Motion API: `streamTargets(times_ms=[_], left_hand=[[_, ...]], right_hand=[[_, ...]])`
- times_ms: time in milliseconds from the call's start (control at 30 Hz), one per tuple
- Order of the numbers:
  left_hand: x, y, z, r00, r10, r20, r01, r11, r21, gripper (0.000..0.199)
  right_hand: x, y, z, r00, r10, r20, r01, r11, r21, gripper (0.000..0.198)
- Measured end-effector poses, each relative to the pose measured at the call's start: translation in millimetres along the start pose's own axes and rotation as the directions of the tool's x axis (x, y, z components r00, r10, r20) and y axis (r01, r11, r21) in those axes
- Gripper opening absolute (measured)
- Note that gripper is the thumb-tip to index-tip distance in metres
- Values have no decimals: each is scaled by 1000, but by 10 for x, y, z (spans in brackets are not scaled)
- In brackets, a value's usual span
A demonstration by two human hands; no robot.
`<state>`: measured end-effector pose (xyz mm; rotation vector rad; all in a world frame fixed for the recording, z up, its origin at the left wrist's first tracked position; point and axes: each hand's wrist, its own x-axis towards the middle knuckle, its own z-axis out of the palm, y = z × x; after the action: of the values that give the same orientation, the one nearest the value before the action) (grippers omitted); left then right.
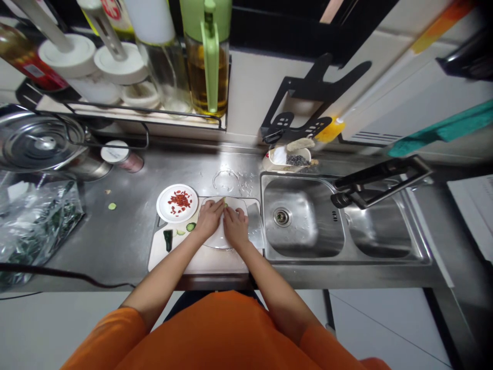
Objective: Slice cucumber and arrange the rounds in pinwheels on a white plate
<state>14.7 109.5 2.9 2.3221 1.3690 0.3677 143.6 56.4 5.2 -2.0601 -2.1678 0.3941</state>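
Observation:
My left hand (210,218) and my right hand (235,226) meet over a white plate (217,242) on the cutting board (165,259). Between their fingertips shows a small pale-green cucumber slice (226,205), mostly covered; the fingers of both hands are closed at it. Left of the plate on the board lie a dark green cucumber end (168,240) and a few slices, one a round cucumber slice (190,226). A white dish (164,213) with small red pieces (180,201) sits at the board's upper left corner. A flat grey blade-like shape (254,223) lies to the right.
A double sink (304,246) with a black faucet (377,182) is on the right. Leafy greens in a plastic bag (42,226) and a lidded pot (42,141) stand left. Behind are a rack (154,119) with bottles and jars, and a sponge holder (287,159).

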Motion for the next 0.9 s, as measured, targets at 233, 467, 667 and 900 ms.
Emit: streamTargets(times_ms=[233,467,667,900], left_hand=[[-181,-123,-306,972,-117,-204,102,991,-80,40],[-893,-353,-604,853,-483,-199,479,875,-68,31],[-1083,-320,-448,827,-551,-115,550,834,-41,31],[-965,-262,-376,814,-566,-133,555,824,-111,28]], right_hand=[[-76,25,-104,997,27,-65,-25,999,32,39],[-349,103,-176,995,42,-91,-37,998,60,35],[-535,67,-160,995,-3,-103,5,1000,18,30],[-609,16,-146,992,-36,-121,39,999,28,27]])
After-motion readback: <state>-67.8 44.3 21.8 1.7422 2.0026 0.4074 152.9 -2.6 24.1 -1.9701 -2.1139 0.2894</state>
